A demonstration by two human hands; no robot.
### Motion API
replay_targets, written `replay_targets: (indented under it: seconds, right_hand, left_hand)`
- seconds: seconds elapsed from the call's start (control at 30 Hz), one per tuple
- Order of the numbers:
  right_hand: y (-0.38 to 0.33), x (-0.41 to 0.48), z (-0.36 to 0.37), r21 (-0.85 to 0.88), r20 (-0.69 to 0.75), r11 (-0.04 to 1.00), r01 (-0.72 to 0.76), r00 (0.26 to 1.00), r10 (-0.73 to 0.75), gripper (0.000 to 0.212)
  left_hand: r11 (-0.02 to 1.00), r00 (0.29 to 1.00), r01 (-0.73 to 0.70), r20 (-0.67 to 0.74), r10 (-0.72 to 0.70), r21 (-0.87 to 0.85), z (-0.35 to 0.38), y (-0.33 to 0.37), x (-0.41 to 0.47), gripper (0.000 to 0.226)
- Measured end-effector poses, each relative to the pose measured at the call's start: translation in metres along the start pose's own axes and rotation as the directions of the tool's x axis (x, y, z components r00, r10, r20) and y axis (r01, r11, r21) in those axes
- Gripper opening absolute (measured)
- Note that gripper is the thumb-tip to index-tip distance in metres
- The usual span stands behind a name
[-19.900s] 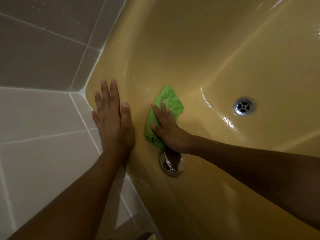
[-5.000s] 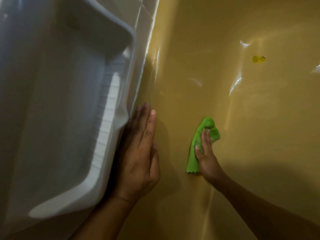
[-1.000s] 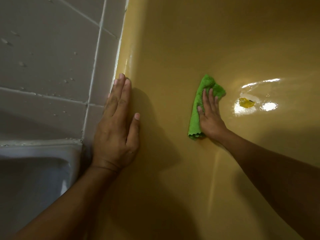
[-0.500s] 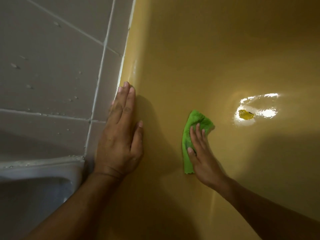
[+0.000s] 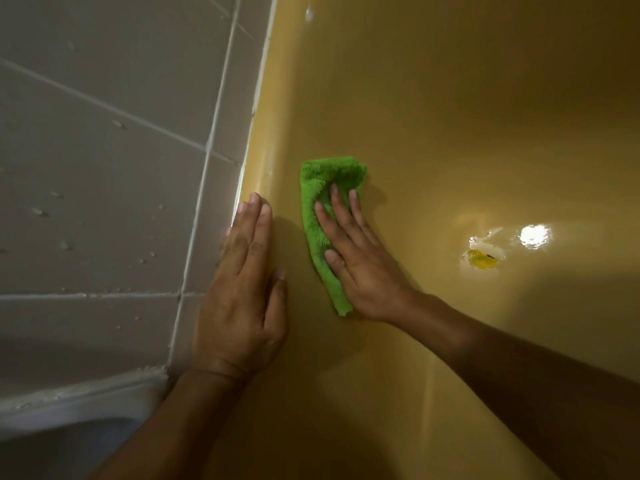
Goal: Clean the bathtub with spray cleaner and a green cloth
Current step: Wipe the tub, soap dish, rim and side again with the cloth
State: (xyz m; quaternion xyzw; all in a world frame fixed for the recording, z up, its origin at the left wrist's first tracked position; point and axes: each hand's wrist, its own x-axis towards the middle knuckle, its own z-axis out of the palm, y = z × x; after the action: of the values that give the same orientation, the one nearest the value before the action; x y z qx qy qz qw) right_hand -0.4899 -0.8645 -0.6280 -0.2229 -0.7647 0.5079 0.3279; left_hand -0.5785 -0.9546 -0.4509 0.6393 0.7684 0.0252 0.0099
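While left hand [image 5: 239,299] lay flat on bathtub [image 5: 450,116] rim by tiled wall [image 5: 104,150], grip slack & holding nothing, right hand [image 5: 360,261] pressed green cloth [image 5: 318,202] w/ straight fingers onto tub's side just beside the rim; yellow speck [image 5: 481,259] lay farther right.

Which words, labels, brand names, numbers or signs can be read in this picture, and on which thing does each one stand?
There are none: no text can be read.
The green cloth under the right hand shows no label or tag.
The yellow bathtub and the grey wall tiles carry no print.
The small yellow bit has a dark speck, too small to tell.
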Motion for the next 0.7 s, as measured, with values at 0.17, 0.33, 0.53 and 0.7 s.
replay_targets:
  seconds: [0.17,0.33,0.53,0.7]
  right_hand:
    - [0.004,0.041,-0.025,0.001,-0.010,1.000,-0.001,1.000,0.001,0.062]
    - [0.005,0.071,-0.044,0.010,-0.027,0.999,-0.041,0.999,0.041,0.063]
    - [0.016,0.091,-0.055,0.005,-0.056,0.987,-0.160,0.986,0.160,0.065]
    - [0.031,0.095,-0.069,-0.032,-0.012,0.969,-0.245,0.969,0.245,0.067]
  left_hand:
    - [1.000,1.000,0.002,0.007,-0.002,-0.006,0.000,0.000,0.007,0.069]
    - [1.000,1.000,0.002,0.013,-0.002,0.007,-0.001,0.001,0.014,0.070]
    - [1.000,1.000,0.014,0.014,-0.014,0.003,0.000,0.002,0.019,0.073]
    - [0.999,1.000,0.030,0.010,-0.029,-0.014,-0.001,0.002,0.023,0.074]
